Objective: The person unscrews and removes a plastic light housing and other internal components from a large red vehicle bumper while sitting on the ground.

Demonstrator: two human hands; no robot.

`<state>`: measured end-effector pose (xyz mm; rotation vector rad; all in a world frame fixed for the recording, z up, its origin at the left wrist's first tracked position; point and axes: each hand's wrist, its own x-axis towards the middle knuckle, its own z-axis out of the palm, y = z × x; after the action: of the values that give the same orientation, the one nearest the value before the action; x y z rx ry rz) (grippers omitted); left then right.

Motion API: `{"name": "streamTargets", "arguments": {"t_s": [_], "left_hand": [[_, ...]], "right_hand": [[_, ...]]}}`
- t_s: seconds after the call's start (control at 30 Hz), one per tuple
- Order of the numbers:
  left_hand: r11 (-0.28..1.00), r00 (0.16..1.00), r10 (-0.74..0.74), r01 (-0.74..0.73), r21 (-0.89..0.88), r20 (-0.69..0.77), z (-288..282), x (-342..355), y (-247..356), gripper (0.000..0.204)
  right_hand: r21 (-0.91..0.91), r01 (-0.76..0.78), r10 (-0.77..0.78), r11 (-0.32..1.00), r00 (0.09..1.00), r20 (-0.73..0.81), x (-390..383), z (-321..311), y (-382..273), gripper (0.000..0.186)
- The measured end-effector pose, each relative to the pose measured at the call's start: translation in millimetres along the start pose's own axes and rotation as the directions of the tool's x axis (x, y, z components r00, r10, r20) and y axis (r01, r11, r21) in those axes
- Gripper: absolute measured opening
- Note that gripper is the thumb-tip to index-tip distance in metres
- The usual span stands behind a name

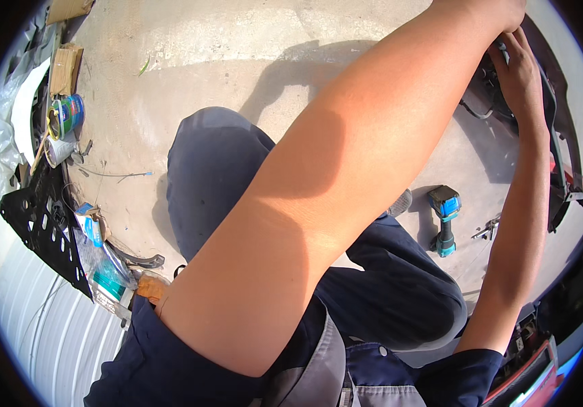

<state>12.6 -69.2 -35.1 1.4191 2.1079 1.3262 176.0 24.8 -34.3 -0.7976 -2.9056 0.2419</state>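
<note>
My left arm crosses the whole view to the upper right. My left hand point(505, 12) is cut by the top edge there, its fingers hidden. Just below it, my right hand point(521, 85) reaches up at a dark vehicle panel point(557, 102) with black parts and a cable point(476, 112) beside it. The right fingers are bent together around something small and dark that I cannot make out. Both hands are close together. A blue and teal cordless power tool point(445, 224) lies on the ground between my knee and right forearm.
Small metal pieces point(487, 228) lie near the power tool. Along the left are a black perforated metal bracket point(47, 227), a paint can point(67, 114), cardboard point(66, 68), plastic wrap and corrugated white sheeting point(54, 339). A red-edged object point(532, 380) stands at the lower right.
</note>
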Motion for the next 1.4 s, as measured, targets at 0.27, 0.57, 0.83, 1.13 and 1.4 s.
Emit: {"name": "streamTargets", "arguments": {"t_s": [0.27,0.57,0.83,1.13,1.4], "left_hand": [[0.836,0.887,-0.422,0.299,-0.461,-0.19,101.1,-120.4,8.3,0.019],[0.801,0.747,-0.487,0.176,-0.572,-0.453,163.6,-77.6,-8.1,0.023],[0.381,0.726,-0.649,0.054,-0.923,-0.225,203.7,-85.9,-93.5,0.024],[0.934,0.932,-0.336,0.313,-0.171,-0.133,138.5,-71.5,9.5,0.024],[0.948,0.894,-0.312,0.315,-0.045,-0.321,163.0,-84.8,-51.3,0.034]], "right_hand": [[0.006,-0.066,0.066,0.998,0.995,-0.074,-3.3,-1.6,-7.7,0.032],[0.036,-0.15,0.153,0.988,0.983,-0.101,-9.6,3.2,-18.9,0.031],[0.156,-0.199,0.206,0.968,0.978,-0.029,-7.7,-13.6,-27.0,0.031],[0.218,-0.21,0.236,0.953,0.966,-0.103,-13.0,-1.3,-17.3,0.03],[0.237,-0.091,0.136,0.967,0.974,-0.181,-15.0,-1.9,-12.2,0.031]]}}
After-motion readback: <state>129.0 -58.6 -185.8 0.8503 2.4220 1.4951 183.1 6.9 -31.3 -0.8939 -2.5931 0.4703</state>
